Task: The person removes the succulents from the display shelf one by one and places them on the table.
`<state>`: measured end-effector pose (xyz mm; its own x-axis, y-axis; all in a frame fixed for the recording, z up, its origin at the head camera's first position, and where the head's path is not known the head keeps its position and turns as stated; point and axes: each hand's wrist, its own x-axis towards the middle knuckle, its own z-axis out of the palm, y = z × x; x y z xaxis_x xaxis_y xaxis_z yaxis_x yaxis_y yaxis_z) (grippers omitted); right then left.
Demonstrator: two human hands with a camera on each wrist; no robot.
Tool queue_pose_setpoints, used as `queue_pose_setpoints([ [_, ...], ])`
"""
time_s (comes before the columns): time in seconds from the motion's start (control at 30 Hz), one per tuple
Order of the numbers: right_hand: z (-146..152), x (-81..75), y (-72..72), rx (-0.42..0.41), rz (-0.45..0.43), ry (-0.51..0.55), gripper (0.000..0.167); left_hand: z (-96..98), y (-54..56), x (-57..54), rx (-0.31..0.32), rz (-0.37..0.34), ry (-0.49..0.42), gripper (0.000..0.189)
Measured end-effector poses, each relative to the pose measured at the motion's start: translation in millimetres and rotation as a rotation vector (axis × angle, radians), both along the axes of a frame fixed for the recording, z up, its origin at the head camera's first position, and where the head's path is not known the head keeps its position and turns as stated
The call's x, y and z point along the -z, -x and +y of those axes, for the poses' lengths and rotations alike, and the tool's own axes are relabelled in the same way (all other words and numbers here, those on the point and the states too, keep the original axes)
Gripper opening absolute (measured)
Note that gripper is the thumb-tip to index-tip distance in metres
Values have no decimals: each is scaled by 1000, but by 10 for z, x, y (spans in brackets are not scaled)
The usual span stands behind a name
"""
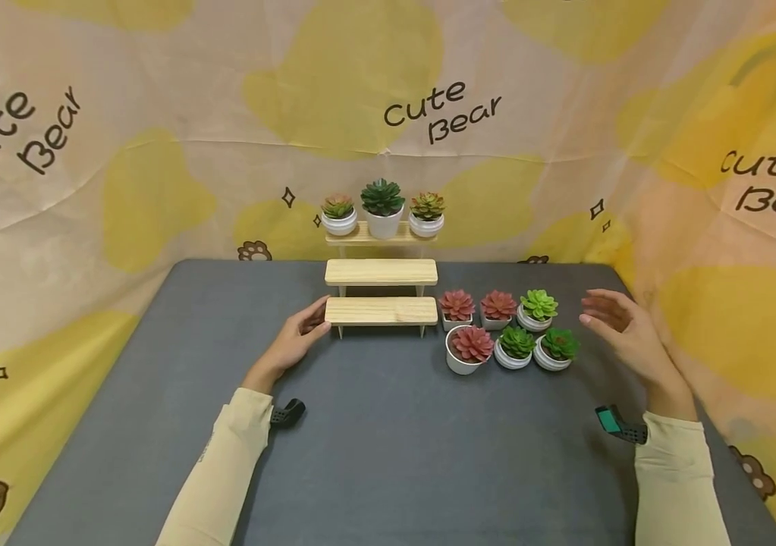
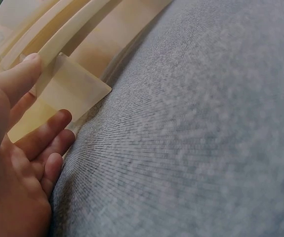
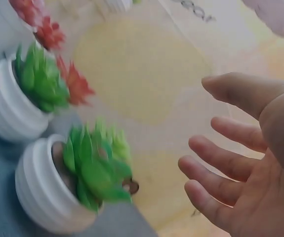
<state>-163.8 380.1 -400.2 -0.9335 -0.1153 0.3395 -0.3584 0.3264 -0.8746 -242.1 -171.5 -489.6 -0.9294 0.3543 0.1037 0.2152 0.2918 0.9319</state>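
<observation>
As the left hand (image 1: 292, 339) grips the end of the lowest tier of a wooden stand (image 1: 381, 309), thumb against its edge, the right hand (image 1: 639, 350) hangs at two o'clock, fingers parted and holding nothing. Seen from the person's side of the gray table (image 1: 388, 440), the stand rises at twelve o'clock, three potted succulents (image 1: 382, 199) lined along its top tier. Six more pots of succulents (image 1: 517, 343) cluster at one o'clock, the green plant (image 1: 558, 345) at the front right nearest the right hand. The step appears to be steadying the stand while picking a plant to place. The next move likely calls for the right hand to close around a pot without jostling its near neighbors.
</observation>
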Motion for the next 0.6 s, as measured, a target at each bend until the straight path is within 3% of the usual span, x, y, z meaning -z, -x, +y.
queue_pose_setpoints([
  [0.23,-253,-93,-21,84,32,-207,42,-20,9,22,-6,7,19,62],
  [0.6,-599,-165,20,43,16,-245,43,-10,-9,-8,3,-15,1,61],
])
